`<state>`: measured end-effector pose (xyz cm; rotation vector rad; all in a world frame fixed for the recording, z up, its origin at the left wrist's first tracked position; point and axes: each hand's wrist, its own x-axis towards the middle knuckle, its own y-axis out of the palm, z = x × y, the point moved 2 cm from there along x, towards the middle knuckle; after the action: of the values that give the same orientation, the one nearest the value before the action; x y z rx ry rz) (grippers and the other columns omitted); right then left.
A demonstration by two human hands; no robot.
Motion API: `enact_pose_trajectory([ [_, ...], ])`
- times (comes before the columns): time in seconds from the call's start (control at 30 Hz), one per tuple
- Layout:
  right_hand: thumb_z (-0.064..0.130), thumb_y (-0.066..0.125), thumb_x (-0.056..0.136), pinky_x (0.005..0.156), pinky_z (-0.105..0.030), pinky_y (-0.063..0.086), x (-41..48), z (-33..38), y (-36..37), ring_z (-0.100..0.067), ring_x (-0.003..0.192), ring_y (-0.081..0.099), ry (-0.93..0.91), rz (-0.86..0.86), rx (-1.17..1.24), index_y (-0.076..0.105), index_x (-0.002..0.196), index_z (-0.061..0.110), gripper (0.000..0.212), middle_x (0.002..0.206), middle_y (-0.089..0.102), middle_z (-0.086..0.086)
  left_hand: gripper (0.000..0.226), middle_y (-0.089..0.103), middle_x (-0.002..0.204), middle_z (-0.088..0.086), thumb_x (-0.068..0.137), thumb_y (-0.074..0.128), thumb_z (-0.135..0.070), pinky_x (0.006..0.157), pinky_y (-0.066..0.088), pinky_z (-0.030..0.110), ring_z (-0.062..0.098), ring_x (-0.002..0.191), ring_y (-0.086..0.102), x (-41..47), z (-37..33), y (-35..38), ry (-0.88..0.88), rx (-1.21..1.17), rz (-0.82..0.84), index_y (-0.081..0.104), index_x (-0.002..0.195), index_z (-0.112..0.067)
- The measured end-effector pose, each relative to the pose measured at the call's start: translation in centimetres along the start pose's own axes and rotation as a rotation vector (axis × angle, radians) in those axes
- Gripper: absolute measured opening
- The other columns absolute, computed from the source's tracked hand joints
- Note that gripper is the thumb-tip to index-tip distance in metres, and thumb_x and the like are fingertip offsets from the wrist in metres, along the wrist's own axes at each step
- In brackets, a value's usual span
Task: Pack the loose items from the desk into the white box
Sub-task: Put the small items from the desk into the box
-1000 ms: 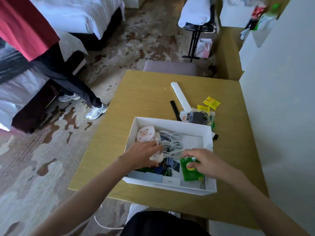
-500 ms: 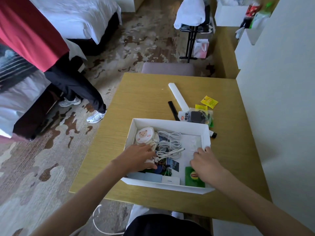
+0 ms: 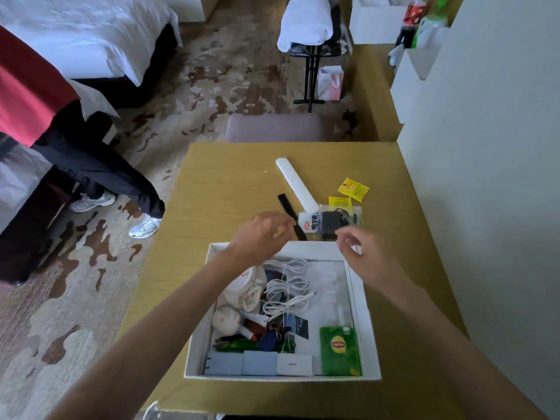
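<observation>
Both hands reach past the far wall of the white box (image 3: 363, 322), which sits at the near edge of the counter (image 3: 218, 183) and already holds a white cable (image 3: 286, 286), a green Lipton packet (image 3: 339, 350) and small oddments. The left hand (image 3: 257, 237) hovers with curled, empty fingers just beside the black comb (image 3: 292, 218); the right hand (image 3: 366, 256), likewise loosely curled and holding nothing, hangs near the clear bag (image 3: 333, 219) with the dark charger. Beyond lie a long white bar (image 3: 295, 184) and two yellow sachets (image 3: 353, 189), toward the far right of the counter. To do this step well, pinch the comb by its spine and take the bag by its middle (slippery film, I'd guess), then lay both in the bare right half of the box.
</observation>
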<state>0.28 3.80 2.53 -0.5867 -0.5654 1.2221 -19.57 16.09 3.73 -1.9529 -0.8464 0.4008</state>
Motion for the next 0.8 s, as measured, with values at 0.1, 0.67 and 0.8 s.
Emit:
enact_pose_trajectory([
  [0.1, 0.023, 0.055, 0.095, 0.066, -0.012, 0.041, 2.6, -2.3, 0.1, 0.008, 0.084, 0.056, 0.153, -0.028, 0.074, 0.065, 0.108, 0.022, 0.017, 0.095, 0.066, 0.009, 0.025, 0.065, 0.111, -0.002, 0.094, 0.049, -0.028, 0.077, 0.051, 0.035, 0.02, 0.096, 0.061, 4.3, 1.1, 1.3, -0.058, 0.025, 0.104, 0.061, 0.115, -0.022],
  [0.67, 0.059, 0.082, 0.059, 0.113, -0.053, 0.016, 13.9, -11.4, 5.1, -0.024, 0.145, 0.007, 0.131, 0.584, -0.478, 0.002, 0.152, 0.031, 0.125, 0.16, 0.012, -0.003, 0.055, 0.048, 0.132, 0.007, 0.086, 0.055, -0.003, 0.061, 0.037, 0.035, 0.029, 0.108, 0.053, 14.8, 9.6, 8.6, 0.332, 0.716, 0.449, 0.035, 0.137, -0.014],
  [0.8, 0.053, 0.083, 0.06, 0.111, -0.055, 0.02, 14.3, -11.4, 5.4, -0.027, 0.138, 0.022, 0.082, 0.55, -0.577, 0.009, 0.151, 0.03, 0.119, 0.152, 0.028, -0.005, 0.057, 0.055, 0.123, 0.004, 0.088, 0.057, -0.009, 0.064, 0.039, 0.034, 0.026, 0.103, 0.055, 14.6, 9.9, 8.4, 0.382, 0.688, 0.439, 0.034, 0.139, -0.017],
])
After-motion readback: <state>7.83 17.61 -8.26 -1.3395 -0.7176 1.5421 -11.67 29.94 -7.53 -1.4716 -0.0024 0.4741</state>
